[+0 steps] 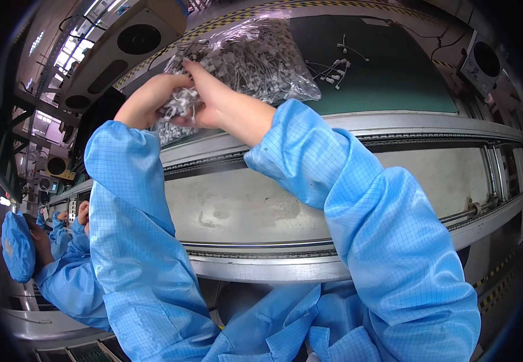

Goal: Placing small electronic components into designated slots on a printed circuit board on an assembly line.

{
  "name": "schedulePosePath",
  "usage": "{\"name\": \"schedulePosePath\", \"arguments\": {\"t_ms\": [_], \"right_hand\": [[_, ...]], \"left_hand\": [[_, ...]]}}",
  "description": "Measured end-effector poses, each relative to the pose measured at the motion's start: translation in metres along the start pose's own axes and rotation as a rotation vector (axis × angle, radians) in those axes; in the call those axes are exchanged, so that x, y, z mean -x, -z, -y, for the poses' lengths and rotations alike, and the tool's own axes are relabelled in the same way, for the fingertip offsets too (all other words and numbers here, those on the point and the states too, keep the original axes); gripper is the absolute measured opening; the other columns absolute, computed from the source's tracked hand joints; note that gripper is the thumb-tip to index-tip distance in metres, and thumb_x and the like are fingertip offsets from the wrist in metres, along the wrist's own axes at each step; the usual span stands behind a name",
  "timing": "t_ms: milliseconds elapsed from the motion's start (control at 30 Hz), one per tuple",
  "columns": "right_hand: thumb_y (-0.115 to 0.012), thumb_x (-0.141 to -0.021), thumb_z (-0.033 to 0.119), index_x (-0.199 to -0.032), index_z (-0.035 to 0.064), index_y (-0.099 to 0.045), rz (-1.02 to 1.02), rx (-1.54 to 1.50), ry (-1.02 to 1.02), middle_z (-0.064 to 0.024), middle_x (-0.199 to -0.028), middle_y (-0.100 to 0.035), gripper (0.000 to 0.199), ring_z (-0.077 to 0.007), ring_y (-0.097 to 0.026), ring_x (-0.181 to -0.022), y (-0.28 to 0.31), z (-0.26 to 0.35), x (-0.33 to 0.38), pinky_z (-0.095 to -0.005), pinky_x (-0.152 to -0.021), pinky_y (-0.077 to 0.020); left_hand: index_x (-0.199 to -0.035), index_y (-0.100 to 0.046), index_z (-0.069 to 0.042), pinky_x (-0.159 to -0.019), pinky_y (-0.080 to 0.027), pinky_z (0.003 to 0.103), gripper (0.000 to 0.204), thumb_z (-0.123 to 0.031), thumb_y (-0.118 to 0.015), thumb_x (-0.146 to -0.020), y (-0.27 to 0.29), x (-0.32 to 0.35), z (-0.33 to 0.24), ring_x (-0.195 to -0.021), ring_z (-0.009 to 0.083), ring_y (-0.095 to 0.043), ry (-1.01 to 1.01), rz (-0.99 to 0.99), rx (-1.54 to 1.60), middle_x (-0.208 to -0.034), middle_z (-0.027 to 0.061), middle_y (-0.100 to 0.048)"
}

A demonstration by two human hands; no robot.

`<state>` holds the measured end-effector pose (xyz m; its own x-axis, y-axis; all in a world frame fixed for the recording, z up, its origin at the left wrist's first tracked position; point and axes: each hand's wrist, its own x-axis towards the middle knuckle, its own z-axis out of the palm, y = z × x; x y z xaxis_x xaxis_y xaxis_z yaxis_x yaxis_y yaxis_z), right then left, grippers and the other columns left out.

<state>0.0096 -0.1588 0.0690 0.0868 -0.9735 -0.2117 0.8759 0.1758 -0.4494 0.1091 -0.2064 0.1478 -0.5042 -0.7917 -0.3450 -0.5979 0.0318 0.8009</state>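
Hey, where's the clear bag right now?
In the head view, the clear bag is at upper centre on the green tabletop, just beyond the right hand and left of the loose cables.

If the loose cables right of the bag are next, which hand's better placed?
Right, probably: the right hand is nearer the loose cables, and its forearm comes in from their side. The left hand sits farther left, across the white bunch between both hands.
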Motion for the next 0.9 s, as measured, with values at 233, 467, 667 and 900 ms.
{"name": "schedulePosePath", "arguments": {"t_ms": [233, 467, 667, 900], "right_hand": [[-0.056, -0.1, 0.054, -0.129, 0.0074, -0.057, 0.059, 0.027, 0.04, -0.0147, -0.11, -0.067, 0.054, -0.0312, -0.071, -0.091, 0.045, -0.017, -0.02, -0.0535, -0.07, -0.0595], [-0.067, -0.095, 0.049, -0.133, 0.014, -0.058, 0.051, 0.214, -0.002, -0.0096, -0.132, -0.056, 0.052, -0.0242, -0.059, -0.114, 0.06, -0.021, 0.012, -0.0429, -0.084, -0.0536], [-0.066, -0.096, 0.038, -0.12, 0.0084, -0.062, 0.017, 0.179, 0.008, -0.0104, -0.102, -0.069, 0.038, -0.0205, -0.07, -0.08, 0.061, -0.031, 0.015, -0.0365, -0.054, -0.0535], [-0.071, -0.093, 0.029, -0.117, 0.0033, -0.064, 0.116, 0.162, 0.065, -0.0105, -0.106, -0.069, 0.036, -0.0214, -0.071, -0.093, 0.042, -0.029, 0.014, -0.0398, -0.078, -0.0601]], "left_hand": [[-0.121, -0.052, 0.006, -0.054, -0.057, 0.034, 0.034, -0.014, -0.061, -0.095, -0.019, -0.044, 0.072, -0.068, 0.0202, -0.069, -0.159, -0.104, 0.111, -0.091, 0.0134, -0.067], [-0.142, -0.037, 0.012, -0.103, -0.042, 0.036, 0.072, -0.026, -0.068, -0.089, -0.049, -0.033, 0.115, -0.122, 0.0293, -0.055, -0.099, -0.243, 0.217, -0.131, 0.0245, -0.057], [-0.135, -0.042, -0.001, -0.07, -0.058, 0.033, 0.051, -0.015, -0.066, -0.093, -0.061, -0.021, 0.126, -0.093, 0.0217, -0.069, -0.2, -0.277, 0.328, -0.111, 0.0156, -0.063], [-0.133, -0.042, 0.006, -0.095, -0.047, 0.034, 0.057, -0.017, -0.069, -0.089, -0.059, 0.015, 0.101, -0.113, 0.0236, -0.059, -0.318, -0.277, 0.376, -0.122, 0.0171, -0.059]]}}
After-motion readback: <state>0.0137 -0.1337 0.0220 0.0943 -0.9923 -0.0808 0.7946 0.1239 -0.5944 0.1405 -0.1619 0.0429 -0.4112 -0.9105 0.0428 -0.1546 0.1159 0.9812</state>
